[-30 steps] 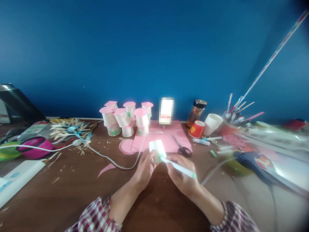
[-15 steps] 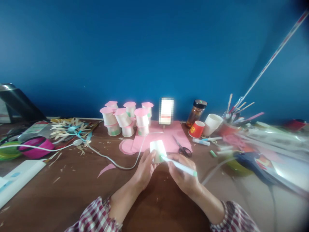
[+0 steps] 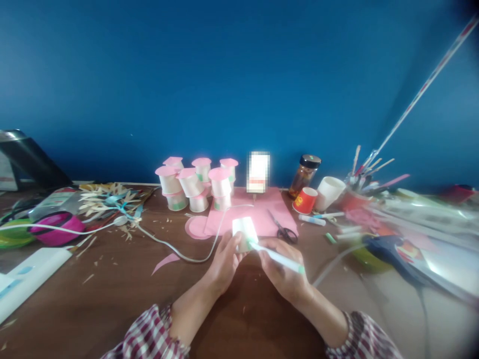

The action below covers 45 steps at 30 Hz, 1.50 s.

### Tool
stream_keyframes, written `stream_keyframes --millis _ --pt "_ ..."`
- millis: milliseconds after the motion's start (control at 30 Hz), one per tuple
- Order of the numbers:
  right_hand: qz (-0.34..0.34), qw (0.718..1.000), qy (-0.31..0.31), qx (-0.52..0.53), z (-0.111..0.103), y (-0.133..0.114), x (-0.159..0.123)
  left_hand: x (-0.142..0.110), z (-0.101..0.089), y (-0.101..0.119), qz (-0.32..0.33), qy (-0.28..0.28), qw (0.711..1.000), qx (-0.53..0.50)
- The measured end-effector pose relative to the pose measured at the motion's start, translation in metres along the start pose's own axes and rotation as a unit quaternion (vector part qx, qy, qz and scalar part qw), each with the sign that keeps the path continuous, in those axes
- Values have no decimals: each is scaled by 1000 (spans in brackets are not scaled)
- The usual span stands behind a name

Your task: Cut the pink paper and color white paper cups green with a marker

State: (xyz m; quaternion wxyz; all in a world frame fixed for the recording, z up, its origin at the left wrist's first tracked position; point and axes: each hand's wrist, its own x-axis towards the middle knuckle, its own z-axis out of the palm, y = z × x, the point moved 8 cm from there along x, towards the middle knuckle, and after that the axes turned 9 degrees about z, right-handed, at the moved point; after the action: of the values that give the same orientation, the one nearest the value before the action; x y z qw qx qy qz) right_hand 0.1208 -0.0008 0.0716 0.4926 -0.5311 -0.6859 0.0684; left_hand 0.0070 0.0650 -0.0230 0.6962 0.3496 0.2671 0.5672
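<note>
Nearest us, two checked sleeves (image 3: 149, 331) over the brown tabletop (image 3: 239, 324). Left hand (image 3: 223, 264): fingers curled in, thumb pressed on a small white piece (image 3: 242, 229), holding it off the table between the hands. Right hand (image 3: 285, 274): fingers bent close round a pale marker (image 3: 281, 260) with a green end; its tip meets a green patch on the white piece's lower right. We cannot make out the piece's full shape behind the fingers.

A little beyond, we log a pink paper scrap (image 3: 165, 263) at left, near a looping white cable (image 3: 170, 249). Black-handled scissors (image 3: 286, 234) lie partly on the pink sheets (image 3: 258, 214); pink rounds (image 3: 194, 227) sit at the sheets' left edge.

Farther back, we note white cylinders (image 3: 220, 188) stacked upright with pink tops, some marked green. To the right, a red cup (image 3: 305, 200) and a tilted white cup (image 3: 329, 193), then a dark-lidded jar (image 3: 304, 175) near the blue wall (image 3: 239, 89).
</note>
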Motion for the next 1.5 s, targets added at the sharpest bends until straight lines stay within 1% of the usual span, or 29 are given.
stream_keyframes --millis 133,300,533,767,967,1100,1233,1367,1500 --pt "4 1000 -7 3 2 2 -1 0 -1 -1 1 0 1000 2" --pt "4 1000 2 4 1 3 -1 0 -3 -3 -9 2 1000 7" --pt "34 999 17 0 -3 9 0 -1 0 1 1 -7 1000 -21" --pt "10 1000 9 7 0 5 -2 0 0 -1 1 -7 1000 -5" --pt "10 1000 10 10 0 6 -2 0 -1 -1 0 -6 1000 -8" --pt "24 1000 12 6 -1 9 -1 -1 -1 0 3 -2 1000 -21" --pt "48 998 28 1 -3 16 0 -1 -2 -1 -3 -5 999 -32" --pt "46 998 37 -1 -5 16 -2 0 -5 -2 -5 1 1000 -30" --pt "40 999 21 1 -3 13 -2 0 -5 -3 -3 0 1000 -30"
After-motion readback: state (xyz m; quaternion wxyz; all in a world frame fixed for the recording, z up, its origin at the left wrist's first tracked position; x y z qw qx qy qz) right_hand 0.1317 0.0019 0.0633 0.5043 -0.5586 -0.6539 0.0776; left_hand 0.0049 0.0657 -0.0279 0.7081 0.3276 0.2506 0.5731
